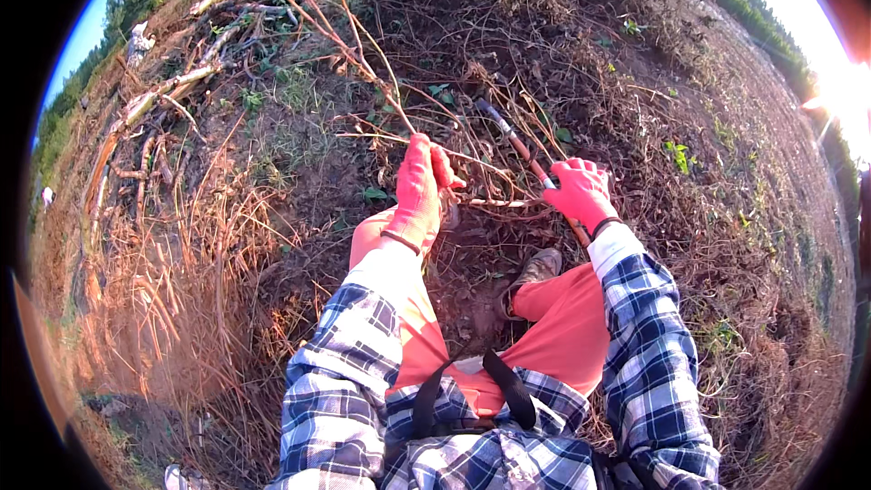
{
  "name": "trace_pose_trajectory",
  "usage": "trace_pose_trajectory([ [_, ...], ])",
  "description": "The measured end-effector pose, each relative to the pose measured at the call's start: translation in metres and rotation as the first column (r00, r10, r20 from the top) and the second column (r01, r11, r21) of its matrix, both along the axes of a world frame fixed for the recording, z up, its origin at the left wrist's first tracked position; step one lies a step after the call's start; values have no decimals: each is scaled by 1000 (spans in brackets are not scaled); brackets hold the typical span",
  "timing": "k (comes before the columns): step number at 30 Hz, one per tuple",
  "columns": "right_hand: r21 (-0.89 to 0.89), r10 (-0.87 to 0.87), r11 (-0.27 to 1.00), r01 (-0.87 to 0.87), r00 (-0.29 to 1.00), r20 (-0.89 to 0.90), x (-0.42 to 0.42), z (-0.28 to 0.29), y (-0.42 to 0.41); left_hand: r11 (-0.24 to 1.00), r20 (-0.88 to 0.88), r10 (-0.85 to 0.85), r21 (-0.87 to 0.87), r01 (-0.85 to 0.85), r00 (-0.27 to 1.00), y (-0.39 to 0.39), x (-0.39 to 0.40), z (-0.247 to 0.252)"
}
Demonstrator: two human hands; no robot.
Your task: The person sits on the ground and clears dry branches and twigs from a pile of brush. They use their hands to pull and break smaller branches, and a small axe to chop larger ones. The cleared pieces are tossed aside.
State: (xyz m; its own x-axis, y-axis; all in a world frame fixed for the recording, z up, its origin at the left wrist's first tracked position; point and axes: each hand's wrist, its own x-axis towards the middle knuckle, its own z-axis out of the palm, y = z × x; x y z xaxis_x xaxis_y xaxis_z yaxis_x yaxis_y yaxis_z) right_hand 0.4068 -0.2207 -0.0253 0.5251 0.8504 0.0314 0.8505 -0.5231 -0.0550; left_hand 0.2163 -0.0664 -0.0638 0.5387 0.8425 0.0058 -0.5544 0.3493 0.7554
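Observation:
In a pink work glove, my left hand [423, 180] is closed around the lower end of a thin, forked branch [367, 68]. The branch slants up and away to the left, and its bare twigs spread toward the top of the view. My right hand [582, 194], gloved the same, grips a long-handled tool [522, 150] with a reddish-brown shaft and greyish sections. Its dark far end points up and left, and I cannot tell what kind of tool it is. A pale twisted stem [503, 203] lies between my hands; whether the right hand holds it too is unclear.
Dry vines and leaf litter [687, 218] cover the ground. Cut branches [153, 95] lie heaped at the left, above tall dry stalks [204, 245]. My boot [537, 272] stands between the hands and my body. Low sun glares at the right edge.

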Motion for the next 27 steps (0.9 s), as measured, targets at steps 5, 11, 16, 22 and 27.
trace_pose_trajectory([
  [5, -138, -60, 984, 110, 944, 323, 28, -69, -39, 997, 70, -51, -46, 55, 996, -9, -31, 1],
  [11, 22, -274, 960, 279, 952, -138, 7, -110, -39, 972, -18, -154, 176, 155, 988, 3, -18, 73],
  [16, 217, 35, 964, 156, 731, -682, -57, -166, -4, 817, -197, 56, 572, 69, 979, 48, -16, 83],
  [22, -238, 104, 945, -222, 899, -427, -89, -177, 10, 969, -390, 66, 245, 35, 918, 49, -64, -27],
  [27, 11, 79, 996, -93, 764, -640, -94, -159, 38, 969, -524, -161, 76, 234, 836, 11, -29, -37],
])
